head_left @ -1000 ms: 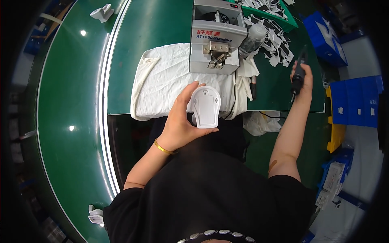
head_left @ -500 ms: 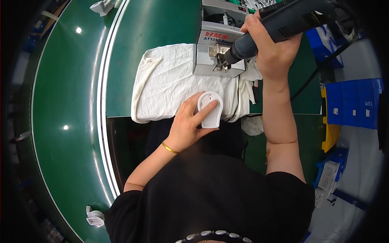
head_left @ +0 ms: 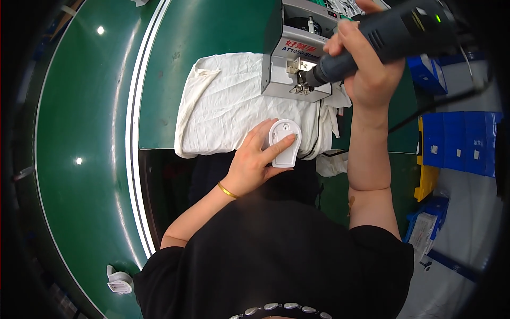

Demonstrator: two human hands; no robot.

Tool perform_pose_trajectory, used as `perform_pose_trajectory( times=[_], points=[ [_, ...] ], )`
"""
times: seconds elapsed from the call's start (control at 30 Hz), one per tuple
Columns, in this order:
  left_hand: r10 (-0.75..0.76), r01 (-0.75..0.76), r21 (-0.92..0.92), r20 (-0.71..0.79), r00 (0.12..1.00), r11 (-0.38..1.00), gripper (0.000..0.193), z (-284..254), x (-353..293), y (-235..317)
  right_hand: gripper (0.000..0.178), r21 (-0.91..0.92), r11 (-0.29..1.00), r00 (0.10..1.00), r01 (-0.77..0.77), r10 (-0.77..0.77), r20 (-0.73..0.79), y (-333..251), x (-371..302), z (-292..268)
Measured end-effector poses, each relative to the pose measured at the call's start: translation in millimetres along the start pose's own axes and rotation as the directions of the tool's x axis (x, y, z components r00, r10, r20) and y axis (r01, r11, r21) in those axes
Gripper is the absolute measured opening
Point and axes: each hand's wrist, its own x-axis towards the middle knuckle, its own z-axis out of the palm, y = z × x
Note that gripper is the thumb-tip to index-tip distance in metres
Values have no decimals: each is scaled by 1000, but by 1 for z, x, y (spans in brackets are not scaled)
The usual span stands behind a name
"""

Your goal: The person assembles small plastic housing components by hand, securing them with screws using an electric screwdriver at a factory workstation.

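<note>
My left hand [head_left: 258,154] grips a white plastic housing [head_left: 286,151], rounded at its far end, with small holes inside its raised rim. The thumb lies across its face, at the near edge of a white cloth. Up and to the right, my right hand [head_left: 374,72] is wrapped round a black electric screwdriver [head_left: 393,40] with a green light on its body. Its tip points left and meets the front of a grey screw feeder [head_left: 295,64]. Whether a screw sits on the bit is too small to tell.
The white cloth [head_left: 228,106] covers part of the green workbench [head_left: 175,32]. A green conveyor belt [head_left: 85,133] runs along the left and carries another white part [head_left: 120,280]. Blue bins [head_left: 462,143] stand at the right. The screwdriver's black cable [head_left: 441,103] hangs there.
The view has shifted slightly, so the bench things sit differently in it. The screwdriver stays with its tip at the feeder. My left hand keeps hold of the white housing.
</note>
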Motion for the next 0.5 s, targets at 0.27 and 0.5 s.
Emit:
perform_pose_trajectory(
  times=[0.27,0.5],
  points=[
    [4,-4,-1,0,1000,1000,68,-1,-1,-1,45,-33,995,968,92,-81,237,-18,-57,-14],
    [4,-4,2,-3,1000,1000,67,-1,0,0,46,-112,985,939,127,-84,333,-11,-67,-13]
  ],
)
